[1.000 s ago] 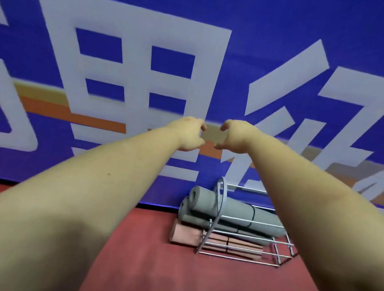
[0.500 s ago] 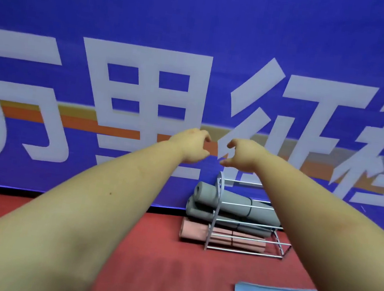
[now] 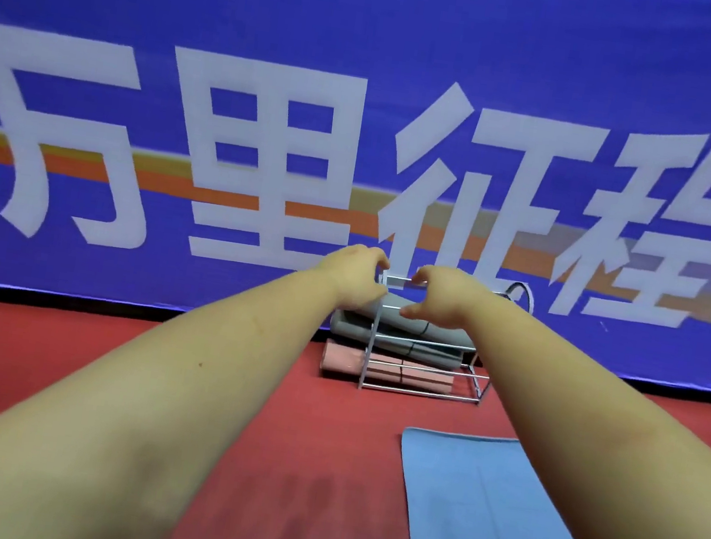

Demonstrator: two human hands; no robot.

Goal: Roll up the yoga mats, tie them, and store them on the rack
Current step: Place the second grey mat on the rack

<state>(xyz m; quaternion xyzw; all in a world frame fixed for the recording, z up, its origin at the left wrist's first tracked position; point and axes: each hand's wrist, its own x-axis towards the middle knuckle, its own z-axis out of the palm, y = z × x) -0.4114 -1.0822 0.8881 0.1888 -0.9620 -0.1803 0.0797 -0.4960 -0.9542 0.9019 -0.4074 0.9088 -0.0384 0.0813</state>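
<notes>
Both hands [image 3: 397,286] lower than before, now overlapping rack [image 3: 420,383], fingers curled

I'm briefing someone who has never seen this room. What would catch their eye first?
The huge blue banner with white characters fills the back wall. In front of it, two bare arms stretch out, the left hand and right hand curled, holding nothing. Below them a metal rack holds rolled grey and pink mats on the red floor, and a blue mat lies flat at lower right.
</notes>
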